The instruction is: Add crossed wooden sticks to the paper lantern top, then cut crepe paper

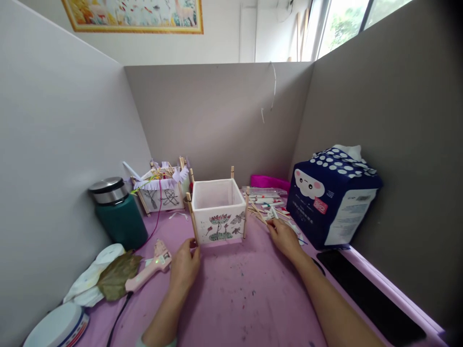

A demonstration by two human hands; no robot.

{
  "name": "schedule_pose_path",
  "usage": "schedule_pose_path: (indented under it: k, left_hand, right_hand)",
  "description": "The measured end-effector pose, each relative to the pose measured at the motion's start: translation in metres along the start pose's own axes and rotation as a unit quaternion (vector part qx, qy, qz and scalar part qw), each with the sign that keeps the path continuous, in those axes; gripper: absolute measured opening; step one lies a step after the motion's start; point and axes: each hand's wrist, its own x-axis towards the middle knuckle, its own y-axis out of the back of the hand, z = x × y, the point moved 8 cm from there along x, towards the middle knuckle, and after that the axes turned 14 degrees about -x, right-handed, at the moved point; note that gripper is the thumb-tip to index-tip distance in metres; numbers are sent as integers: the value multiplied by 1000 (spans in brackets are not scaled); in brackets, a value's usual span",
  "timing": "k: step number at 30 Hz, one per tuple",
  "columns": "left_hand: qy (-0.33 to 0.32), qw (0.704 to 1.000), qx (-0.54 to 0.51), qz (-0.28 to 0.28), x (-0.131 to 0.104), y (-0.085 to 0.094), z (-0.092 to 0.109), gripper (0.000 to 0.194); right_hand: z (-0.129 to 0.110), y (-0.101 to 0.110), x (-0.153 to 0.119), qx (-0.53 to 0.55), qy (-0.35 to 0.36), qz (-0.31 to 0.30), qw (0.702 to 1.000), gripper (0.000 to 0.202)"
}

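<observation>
A white square box [220,222] with a lotus drawing on its front stands upright on the purple table, a wooden stick at each corner. Beside its front left corner is my left hand [185,264], fingers closed at the foot of the stick; whether they grip it I cannot make out. To the right of the box, my right hand [284,237] has its fingertips pinched at the end of a thin wooden stick [259,215] in a loose pile. A pink glue gun [152,269] lies left of my left hand.
A green bottle [121,217] and a second decorated box [162,195] stand at the left. A dried leaf [118,278], white tissue and a round tub [56,327] lie nearer. At the right are a blue tissue pack [318,205] and a black phone-like slab [369,296]. Grey panels surround the table.
</observation>
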Motion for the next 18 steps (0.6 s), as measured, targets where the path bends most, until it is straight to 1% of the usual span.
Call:
schedule_pose_path:
  k: [4,9,13,15,16,17,18]
  left_hand:
    - [12,1000,19,-9,0,-2,0,24]
    - [17,999,39,-17,3,-6,-1,23]
    - [20,999,36,-16,4,-7,-3,25]
    - [19,999,39,-14,3,-7,-3,25]
    - [20,999,42,-14,3,-7,-3,25]
    - [20,999,45,-13,2,-7,-2,24]
    - [21,998,49,-13,2,-6,-2,24]
  right_hand:
    - [-7,-6,-4,-11,24,-33,999,27]
    - [-12,-12,-5,-15,38,-39,998,24]
    - [-8,-14,-2,6,45,-29,999,26]
    - [-4,-8,0,68,34,7,997,26]
    - [0,-4,1,120,23,33,992,24]
    - [4,1,2,184,6,57,981,23]
    - [8,5,2,258,-13,73,963,22]
